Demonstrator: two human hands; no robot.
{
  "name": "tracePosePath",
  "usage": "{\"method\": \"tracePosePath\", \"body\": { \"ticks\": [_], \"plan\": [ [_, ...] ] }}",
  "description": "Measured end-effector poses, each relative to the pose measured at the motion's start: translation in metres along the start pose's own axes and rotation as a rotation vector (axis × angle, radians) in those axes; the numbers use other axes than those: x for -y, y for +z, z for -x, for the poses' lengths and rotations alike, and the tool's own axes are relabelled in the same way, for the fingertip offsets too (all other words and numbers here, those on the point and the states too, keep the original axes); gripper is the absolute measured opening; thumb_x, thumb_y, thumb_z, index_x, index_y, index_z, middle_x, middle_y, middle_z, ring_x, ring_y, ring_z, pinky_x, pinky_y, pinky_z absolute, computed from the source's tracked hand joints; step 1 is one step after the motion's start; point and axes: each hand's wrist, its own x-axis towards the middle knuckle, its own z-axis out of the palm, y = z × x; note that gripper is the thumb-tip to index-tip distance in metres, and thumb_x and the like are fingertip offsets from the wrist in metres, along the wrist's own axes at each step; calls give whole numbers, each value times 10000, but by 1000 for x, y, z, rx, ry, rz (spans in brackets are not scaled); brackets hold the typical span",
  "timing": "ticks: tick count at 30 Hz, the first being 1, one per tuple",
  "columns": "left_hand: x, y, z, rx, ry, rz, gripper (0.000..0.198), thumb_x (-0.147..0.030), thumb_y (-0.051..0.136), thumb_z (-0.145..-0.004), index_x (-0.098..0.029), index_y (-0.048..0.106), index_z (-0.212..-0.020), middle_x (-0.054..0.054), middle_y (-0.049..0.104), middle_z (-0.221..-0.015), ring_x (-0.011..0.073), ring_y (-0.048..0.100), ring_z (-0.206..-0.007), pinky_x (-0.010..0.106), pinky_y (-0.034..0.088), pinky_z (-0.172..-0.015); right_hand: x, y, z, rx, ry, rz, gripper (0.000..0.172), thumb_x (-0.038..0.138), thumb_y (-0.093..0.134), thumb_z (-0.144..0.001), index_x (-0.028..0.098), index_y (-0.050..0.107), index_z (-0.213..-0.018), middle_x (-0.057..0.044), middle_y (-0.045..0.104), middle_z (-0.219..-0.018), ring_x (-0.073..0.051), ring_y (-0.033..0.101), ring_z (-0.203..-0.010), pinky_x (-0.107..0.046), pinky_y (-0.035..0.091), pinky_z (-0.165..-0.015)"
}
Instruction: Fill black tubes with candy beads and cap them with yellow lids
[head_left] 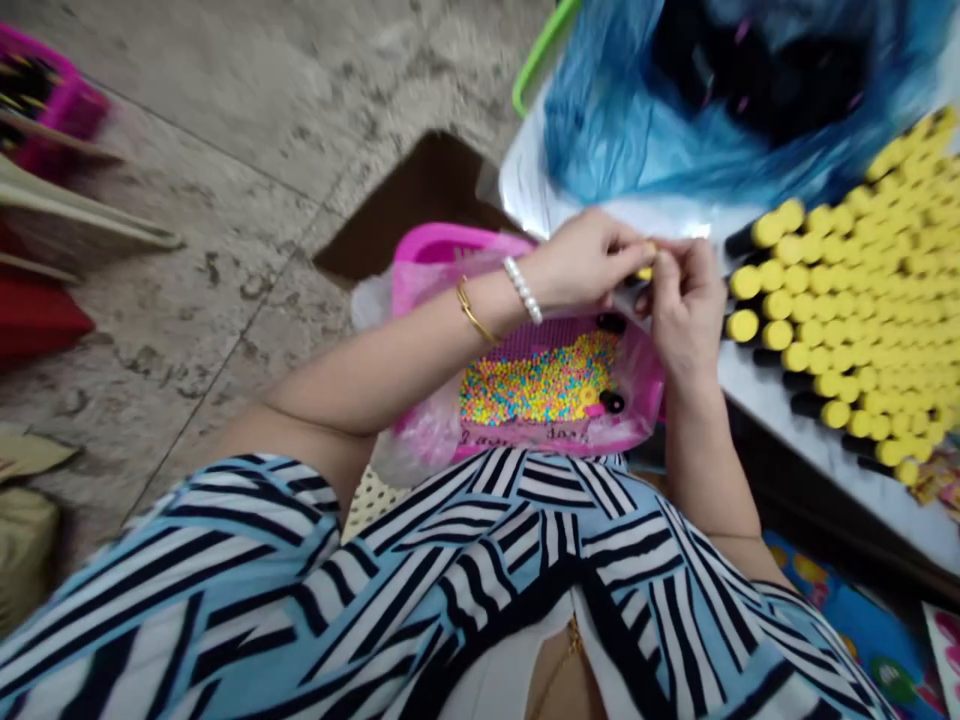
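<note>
In the head view, a small yellow-capped piece point(646, 264) is pinched at the fingertips of the left hand point(585, 262) and right hand point(686, 310), just above a pink tray point(450, 243). Rows of yellow-capped black tubes point(847, 300) are ranked on the desk point(772, 410); multicoloured beads point(536, 380) remain heaped in the tray.

Left hand point(581, 262), with pearl bracelet point(523, 290) and gold bangle point(471, 310) at the wrist, and right hand point(686, 310): fingertips of both pinching one small yellow-ended piece point(646, 260). Directly below: pink tray point(450, 245), wrapped in clear plastic, holding multicoloured beads point(536, 380) and a black-capped piece point(611, 402). Just beside: white counter point(757, 395) carrying packed rows of black tubes with yellow ends point(847, 300). Beyond: blue plastic bag point(637, 110).
</note>
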Motion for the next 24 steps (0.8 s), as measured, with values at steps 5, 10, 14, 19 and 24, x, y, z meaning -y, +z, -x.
{"method": "tracePosePath", "body": {
  "ticks": [5,10,14,19,24],
  "plan": [
    [41,23,10,-198,190,-129,395,-359,673,-934,-173,700,-1282,15,701,-787,133,595,-658,281,469,-639,-38,-1,8,47,49,-26,410,570,643,-955,239,629,-1196,17,647,-792,-100,588,-562,-229,503,-511],
    [37,25,13,-276,315,-452,257,-283,763,-857,-177,768,-1091,41,685,-865,179,607,-816,305,460,-775,-36,4,12,-105,17,-118,435,543,551,-984,223,599,-1274,10,626,-863,-75,510,-528,-215,436,-478],
    [32,17,14,-191,297,-481,229,-383,726,-925,-164,786,-960,38,655,-808,161,582,-765,273,400,-724,-32,5,25,-110,45,-329,324,446,641,-953,218,723,-1168,20,634,-810,-63,528,-575,-207,461,-548],
    [35,11,12,-92,288,-299,212,-372,705,-940,-173,774,-917,-19,655,-706,106,526,-648,239,331,-639,-28,-7,22,49,128,-458,276,397,771,-870,238,797,-1094,9,682,-780,-83,603,-632,-230,551,-613],
    [37,10,13,-96,330,-318,146,-292,678,-939,-169,749,-905,-24,652,-705,103,542,-649,231,342,-639,-22,-21,19,135,180,-459,366,327,842,-796,253,796,-1152,-15,714,-1000,-115,699,-793,-278,639,-716]
  ]
}}
